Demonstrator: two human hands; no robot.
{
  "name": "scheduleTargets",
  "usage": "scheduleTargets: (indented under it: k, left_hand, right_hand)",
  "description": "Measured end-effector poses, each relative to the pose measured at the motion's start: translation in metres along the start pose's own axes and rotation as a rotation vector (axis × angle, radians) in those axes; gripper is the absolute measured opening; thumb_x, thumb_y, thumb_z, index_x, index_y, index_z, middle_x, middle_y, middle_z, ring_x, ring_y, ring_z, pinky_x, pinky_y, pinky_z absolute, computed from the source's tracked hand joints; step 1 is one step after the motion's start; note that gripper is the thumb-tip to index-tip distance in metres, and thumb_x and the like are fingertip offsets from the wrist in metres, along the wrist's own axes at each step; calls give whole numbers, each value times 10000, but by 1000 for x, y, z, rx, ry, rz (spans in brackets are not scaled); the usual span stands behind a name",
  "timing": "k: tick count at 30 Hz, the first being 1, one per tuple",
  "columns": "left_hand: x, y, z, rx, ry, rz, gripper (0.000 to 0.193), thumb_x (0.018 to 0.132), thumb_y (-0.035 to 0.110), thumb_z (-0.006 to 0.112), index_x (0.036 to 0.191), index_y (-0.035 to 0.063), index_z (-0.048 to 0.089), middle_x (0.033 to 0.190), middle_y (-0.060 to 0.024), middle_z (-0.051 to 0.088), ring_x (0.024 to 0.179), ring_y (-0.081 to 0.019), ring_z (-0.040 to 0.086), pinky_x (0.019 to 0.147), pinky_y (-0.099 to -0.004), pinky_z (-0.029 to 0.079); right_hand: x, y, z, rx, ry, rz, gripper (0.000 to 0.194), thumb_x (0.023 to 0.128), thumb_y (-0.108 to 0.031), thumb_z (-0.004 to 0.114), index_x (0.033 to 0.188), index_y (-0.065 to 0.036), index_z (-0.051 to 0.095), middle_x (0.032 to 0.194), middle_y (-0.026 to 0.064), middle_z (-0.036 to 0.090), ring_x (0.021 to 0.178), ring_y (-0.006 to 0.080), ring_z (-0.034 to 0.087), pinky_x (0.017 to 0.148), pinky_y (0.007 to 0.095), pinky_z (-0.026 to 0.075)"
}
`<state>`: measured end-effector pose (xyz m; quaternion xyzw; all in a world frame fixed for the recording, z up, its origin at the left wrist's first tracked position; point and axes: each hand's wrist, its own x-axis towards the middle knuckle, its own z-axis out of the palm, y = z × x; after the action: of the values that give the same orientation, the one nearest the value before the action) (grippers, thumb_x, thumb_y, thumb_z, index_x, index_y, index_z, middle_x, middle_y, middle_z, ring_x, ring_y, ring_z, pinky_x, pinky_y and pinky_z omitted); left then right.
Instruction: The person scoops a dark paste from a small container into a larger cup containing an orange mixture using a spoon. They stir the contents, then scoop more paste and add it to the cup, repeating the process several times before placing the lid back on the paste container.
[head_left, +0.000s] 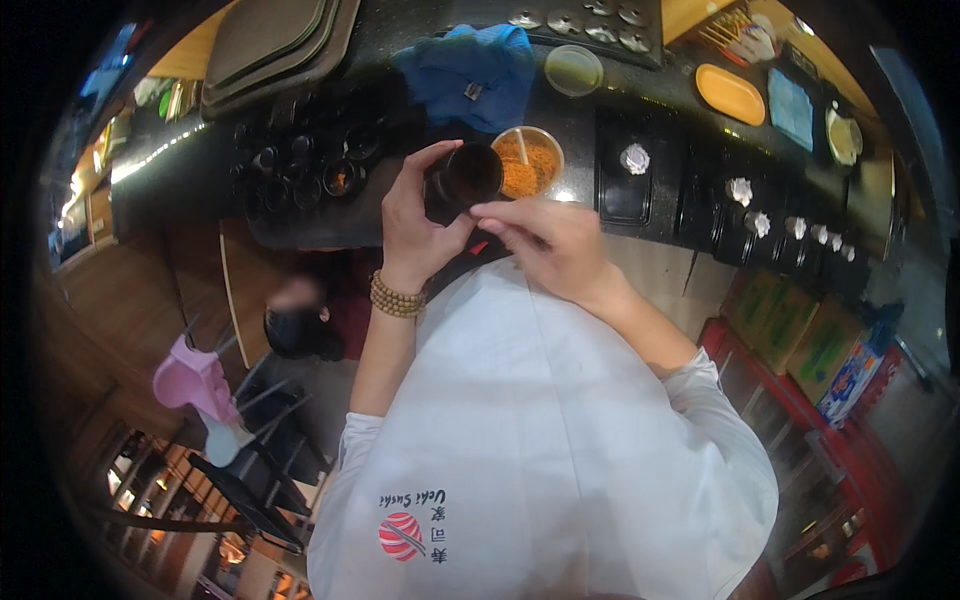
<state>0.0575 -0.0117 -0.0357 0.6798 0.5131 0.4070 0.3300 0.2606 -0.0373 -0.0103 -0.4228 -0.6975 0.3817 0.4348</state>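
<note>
A dark, round container (469, 176) is tilted so that its round end faces up at me. My left hand (412, 210) holds it around the side, thumb below and fingers above. At its lower edge, my right hand (559, 240) has thumb and fingertips pinched together; whether something small is between them is hidden. Just beyond stands a clear tub (557, 165) of orange-red crumbly seasoning (519, 178), with a white spoon (523, 146) in it. To the left, several small black containers (300, 172) stand on a dark tray (289, 229), and one shows orange contents (341, 180).
A blue cloth (472, 82) lies behind the tub, beside a round translucent lid (574, 71). Stacked brown trays (270, 45) stand back left. Black lidded bins (626, 199) with foil-wrapped knobs line the right. A person (304, 322) is close by at lower left, near a pink chair (199, 382).
</note>
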Motion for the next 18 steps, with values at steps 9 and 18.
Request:
scheduleTargets:
  k: [9, 18]
  left_hand:
    - [16, 13, -5, 218, -190, 27, 641, 729, 153, 943, 1304, 55, 676, 1216, -121, 741, 1126, -298, 734, 972, -388, 574]
    - [33, 20, -10, 282, -300, 73, 651, 719, 152, 941, 1315, 85, 688, 1216, -117, 734, 1111, -321, 712, 979, -409, 560]
  right_hand:
    - [-24, 24, -11, -29, 164, 111, 273, 961, -24, 731, 1232, -55, 726, 977, 170, 774, 830, 310, 775, 726, 373, 617]
    - [-30, 43, -27, -112, 79, 47, 268, 927, 75, 723, 1175, -27, 736, 1062, 148, 794, 948, 247, 801, 781, 345, 619]
